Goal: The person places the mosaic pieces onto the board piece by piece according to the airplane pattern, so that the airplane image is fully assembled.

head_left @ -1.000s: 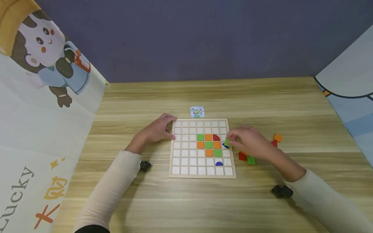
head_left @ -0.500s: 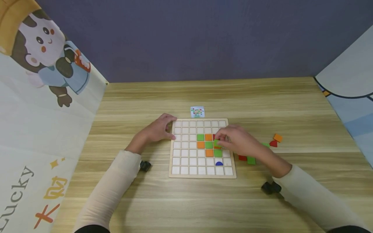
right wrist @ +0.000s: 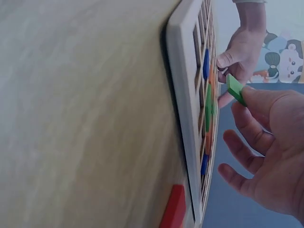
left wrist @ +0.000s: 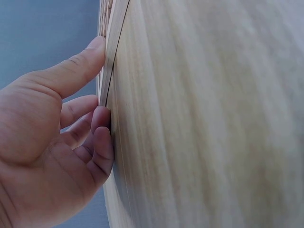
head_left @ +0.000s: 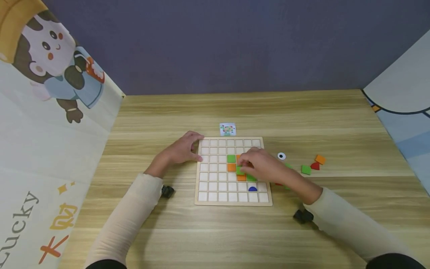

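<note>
My right hand pinches a green square tile between thumb and fingers, over the middle of the white gridded board. The tile tilts above the grid in the right wrist view. Around it on the board sit green and orange square tiles, among them a green one and an orange one; my right hand hides some. A blue half-round tile lies in a lower cell. At the board's left edge rests my left hand, its thumb on the wooden rim and the other fingers loosely bent beside it.
A small printed card lies behind the board. To the right are a round eye piece, an orange tile, a red piece and a green tile. More pieces lie partly under my right forearm.
My right hand has moved left from the board's right edge to its middle, carrying the green tile. The eye piece has come into view behind it. My left hand has stayed still.
</note>
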A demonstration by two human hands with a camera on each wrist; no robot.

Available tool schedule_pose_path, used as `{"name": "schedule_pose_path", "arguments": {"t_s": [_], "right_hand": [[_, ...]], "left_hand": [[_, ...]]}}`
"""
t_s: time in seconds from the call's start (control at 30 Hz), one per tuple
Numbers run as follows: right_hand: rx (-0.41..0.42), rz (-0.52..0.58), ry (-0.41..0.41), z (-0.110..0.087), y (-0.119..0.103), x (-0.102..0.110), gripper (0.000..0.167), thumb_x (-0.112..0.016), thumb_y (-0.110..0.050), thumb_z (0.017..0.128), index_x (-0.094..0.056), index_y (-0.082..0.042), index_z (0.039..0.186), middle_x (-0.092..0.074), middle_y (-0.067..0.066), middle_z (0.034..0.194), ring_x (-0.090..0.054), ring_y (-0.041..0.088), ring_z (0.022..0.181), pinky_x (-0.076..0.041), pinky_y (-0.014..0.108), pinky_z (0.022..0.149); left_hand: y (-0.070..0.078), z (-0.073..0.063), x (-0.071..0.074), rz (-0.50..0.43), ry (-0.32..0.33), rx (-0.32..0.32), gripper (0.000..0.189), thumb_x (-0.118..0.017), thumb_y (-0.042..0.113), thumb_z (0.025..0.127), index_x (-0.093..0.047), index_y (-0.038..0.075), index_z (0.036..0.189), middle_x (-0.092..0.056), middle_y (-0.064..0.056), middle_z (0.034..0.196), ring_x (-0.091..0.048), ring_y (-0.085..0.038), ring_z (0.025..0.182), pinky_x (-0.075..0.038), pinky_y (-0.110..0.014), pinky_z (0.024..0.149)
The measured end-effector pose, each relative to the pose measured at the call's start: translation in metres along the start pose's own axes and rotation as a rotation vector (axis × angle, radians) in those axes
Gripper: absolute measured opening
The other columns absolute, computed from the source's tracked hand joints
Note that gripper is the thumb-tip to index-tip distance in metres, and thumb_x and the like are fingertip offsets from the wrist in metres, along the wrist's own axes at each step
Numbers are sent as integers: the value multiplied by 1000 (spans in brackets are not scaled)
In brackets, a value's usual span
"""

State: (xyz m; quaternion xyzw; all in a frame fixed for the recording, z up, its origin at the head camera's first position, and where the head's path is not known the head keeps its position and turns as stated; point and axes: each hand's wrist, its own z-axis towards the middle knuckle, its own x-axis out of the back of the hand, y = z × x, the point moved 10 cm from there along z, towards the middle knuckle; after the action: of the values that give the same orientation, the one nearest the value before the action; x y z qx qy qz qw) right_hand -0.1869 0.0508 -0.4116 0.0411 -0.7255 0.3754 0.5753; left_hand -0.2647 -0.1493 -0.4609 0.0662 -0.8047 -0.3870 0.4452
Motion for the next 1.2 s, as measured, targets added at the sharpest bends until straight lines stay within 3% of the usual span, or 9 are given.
{"name": "schedule_pose_path", "arguments": {"t_s": [0.4,0.63,1.0,1.2], "right_hand": [[77,7,-5,11,-20,-12,5,-74,-16,93,-77,-19,95,-73,-12,89,-59,11,90,-47,35,86],[81,10,-16,12,-22,-18,3,-75,-16,92,-77,-19,93,-66,-18,78,-59,9,90,-47,36,88],[94,-19,2,13,-26,-20,4,-75,-16,91,-77,-19,92,-65,-17,75,-59,10,89,-46,35,86],[152,-49,36,13,-30,-18,7,-76,-14,89,-73,-20,86,-60,-16,70,-54,8,81,-44,31,81]], "left_hand": [[1,0,1,12,2,-6,88,-82,29,87,-35,11,158,-32,-9,159,-57,-31,121,-50,-45,106],[1,-1,1,21,2,1,88,-82,29,87,-34,11,159,-32,-10,159,-58,-31,122,-49,-45,107],[-1,1,1,21,9,-9,88,-83,30,87,-35,11,158,-33,-8,159,-58,-29,120,-50,-44,106],[-2,2,0,23,8,0,87,-83,30,87,-36,12,158,-34,-8,158,-57,-29,120,-50,-44,106]]}}
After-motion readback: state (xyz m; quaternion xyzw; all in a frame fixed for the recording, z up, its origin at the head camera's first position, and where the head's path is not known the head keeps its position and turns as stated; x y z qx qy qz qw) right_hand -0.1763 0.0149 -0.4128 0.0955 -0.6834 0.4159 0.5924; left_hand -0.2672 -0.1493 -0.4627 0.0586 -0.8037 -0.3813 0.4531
